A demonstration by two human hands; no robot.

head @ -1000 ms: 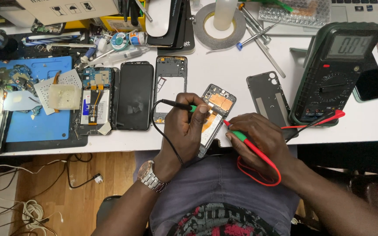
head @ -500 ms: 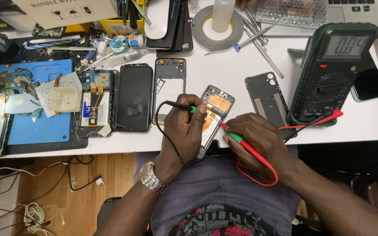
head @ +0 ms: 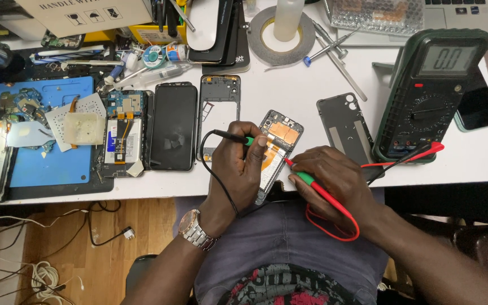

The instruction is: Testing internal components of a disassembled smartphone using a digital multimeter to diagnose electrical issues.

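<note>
1. My left hand, low in the middle of the frame, is clenched in a pen-like grip on the black multimeter probe with a green band; my fingers cover most of its shaft, and its tip is hard to make out against the board.
2. My right hand, just right of centre, is closed around the red multimeter probe with a green band. Only its fore end shows; the rear runs under my palm.
3. Both tips meet the opened smartphone with orange flex cables and exposed board, which lies tilted at the near edge of the white work surface. My left hand hides its lower part.
4. The red lead loops over my lap, off the surface edge, and runs up to the dark green digital multimeter at the right. Its sockets are too small to read clearly.
5. The grey phone back cover sits between the phone and the meter, its lower corner behind my right hand.
6. Left of my hands lie an empty black phone frame and a black phone screen, close together.
7. The blue work mat is cut off at the left border.
8. Bare surface remains in the centre, above the opened phone; the near edge under my wrists is crowded.
</note>
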